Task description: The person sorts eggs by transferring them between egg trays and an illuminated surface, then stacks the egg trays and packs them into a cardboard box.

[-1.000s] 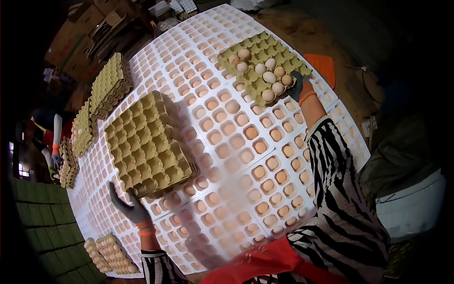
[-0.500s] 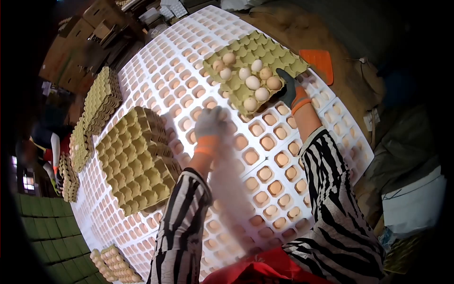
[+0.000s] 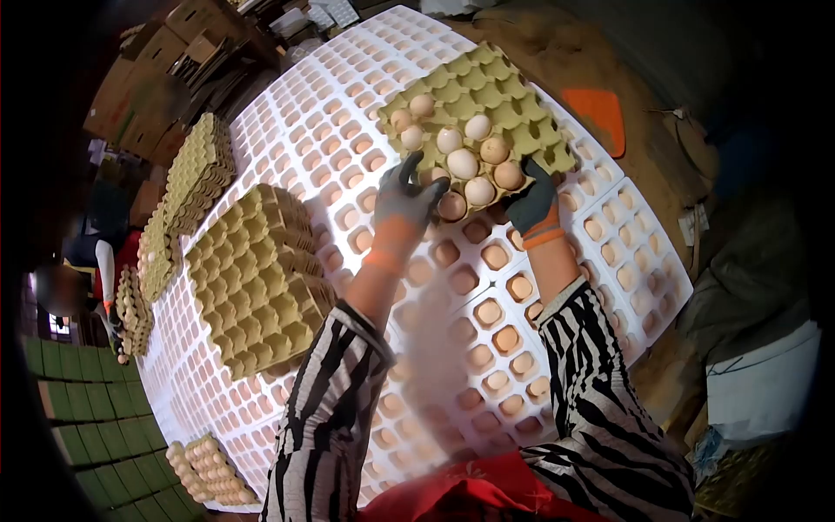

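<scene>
A green-grey pulp egg tray (image 3: pixel 465 83) with several white and brown eggs (image 3: pixel 462 163) in its cups sits tilted over the far right of the white foam sheets. My left hand (image 3: pixel 407 200), in a grey glove with an orange cuff, reaches to the tray's near left edge. Its fingers and thumb curl round a pale egg (image 3: pixel 434 177), partly hidden by them. My right hand (image 3: pixel 534 207), in a dark glove, grips the tray's near right edge, thumb on top and other fingers hidden beneath.
White foam sheets (image 3: pixel 304 113) hold rows of eggs in square pockets. A stack of pulp trays (image 3: pixel 257 278) stands at left, with further stacks (image 3: pixel 196 170) behind. A person (image 3: pixel 104 257) works at the far left. Cardboard boxes (image 3: pixel 143 78) and an orange piece (image 3: pixel 595 120) lie beyond.
My left hand has moved up and right from over the foam pockets to the tray, an egg now showing at its fingers. The tray's near edge has shifted slightly with my right hand.
</scene>
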{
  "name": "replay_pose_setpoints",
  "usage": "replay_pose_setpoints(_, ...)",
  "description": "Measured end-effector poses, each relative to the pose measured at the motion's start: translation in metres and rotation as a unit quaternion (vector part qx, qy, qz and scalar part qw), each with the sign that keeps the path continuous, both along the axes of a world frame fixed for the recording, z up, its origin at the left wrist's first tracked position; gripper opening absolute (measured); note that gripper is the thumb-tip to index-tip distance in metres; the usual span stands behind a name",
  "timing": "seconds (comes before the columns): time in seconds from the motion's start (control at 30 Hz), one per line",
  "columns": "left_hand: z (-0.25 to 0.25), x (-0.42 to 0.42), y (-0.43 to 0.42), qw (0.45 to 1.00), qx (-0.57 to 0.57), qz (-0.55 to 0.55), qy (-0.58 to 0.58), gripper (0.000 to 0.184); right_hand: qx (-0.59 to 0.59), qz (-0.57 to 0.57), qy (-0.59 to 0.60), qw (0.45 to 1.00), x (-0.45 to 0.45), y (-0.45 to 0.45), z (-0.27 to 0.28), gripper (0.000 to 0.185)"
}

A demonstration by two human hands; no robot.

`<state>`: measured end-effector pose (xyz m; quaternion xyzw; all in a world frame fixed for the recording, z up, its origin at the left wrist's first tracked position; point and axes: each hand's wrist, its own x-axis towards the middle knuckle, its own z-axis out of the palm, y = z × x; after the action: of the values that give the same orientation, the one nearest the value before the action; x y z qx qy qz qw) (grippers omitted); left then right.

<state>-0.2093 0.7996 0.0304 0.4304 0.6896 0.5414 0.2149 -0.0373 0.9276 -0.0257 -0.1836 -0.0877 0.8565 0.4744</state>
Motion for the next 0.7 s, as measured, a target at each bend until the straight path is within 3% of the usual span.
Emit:
replay_pose_setpoints(0.07,0.012,0.008,-0.031,0.995,0.033,0.040,-0.089,0.054,-0.002,-0.003,0.002,1.000,0.003,-0.011,-0.001,0.036)
replay_pose_setpoints(0.1,0.016,0.009,-0.049,0.992,0.009,0.126,0.025,0.060,-0.004,-0.006,0.004,1.000,0.006,-0.018,-0.003,0.036)
replay_pose_setpoints(0.17,0.009,0.008,-0.075,0.980,0.046,0.170,-0.088,0.057,0.003,0.002,0.007,1.000,0.015,-0.033,0.001,0.035)
replay_pose_setpoints(0.2,0.010,0.007,-0.102,0.962,0.180,-0.012,-0.204,0.053,0.004,0.013,0.006,1.000,0.019,-0.042,0.004,0.035)
replay_pose_setpoints(0.27,0.011,0.010,-0.154,0.914,0.263,-0.116,-0.287,0.047,0.011,0.049,0.008,0.999,0.020,-0.066,0.020,0.034)
replay_pose_setpoints(0.3,-0.013,0.023,-0.155,0.932,0.221,-0.040,-0.283,0.045,0.014,0.072,0.011,0.997,0.017,-0.078,0.031,0.034)
replay_pose_setpoints(0.37,-0.004,0.040,-0.188,0.926,0.151,0.067,-0.340,0.044,0.027,0.120,0.017,0.992,0.009,-0.106,0.054,0.033)
replay_pose_setpoints(0.47,0.011,0.040,-0.280,0.990,0.037,0.100,-0.089,0.043,0.068,0.195,0.034,0.978,-0.013,-0.149,0.083,0.032)
replay_pose_setpoints(0.53,0.037,0.038,-0.344,0.990,-0.042,0.125,-0.038,0.041,0.130,0.237,0.026,0.962,-0.040,-0.182,0.089,0.031)
replay_pose_setpoints(0.6,0.042,0.040,-0.400,0.978,0.002,0.154,-0.137,0.040,0.248,0.249,-0.030,0.936,-0.073,-0.221,0.081,0.031)
replay_pose_setpoints(0.67,0.039,0.048,-0.463,0.941,0.063,0.195,-0.269,0.039,0.241,0.254,-0.043,0.936,-0.119,-0.304,0.128,0.028)
replay_pose_setpoints(0.7,0.032,0.053,-0.496,0.925,0.079,0.222,-0.300,0.038,0.150,0.269,-0.003,0.952,-0.145,-0.340,0.143,0.027)
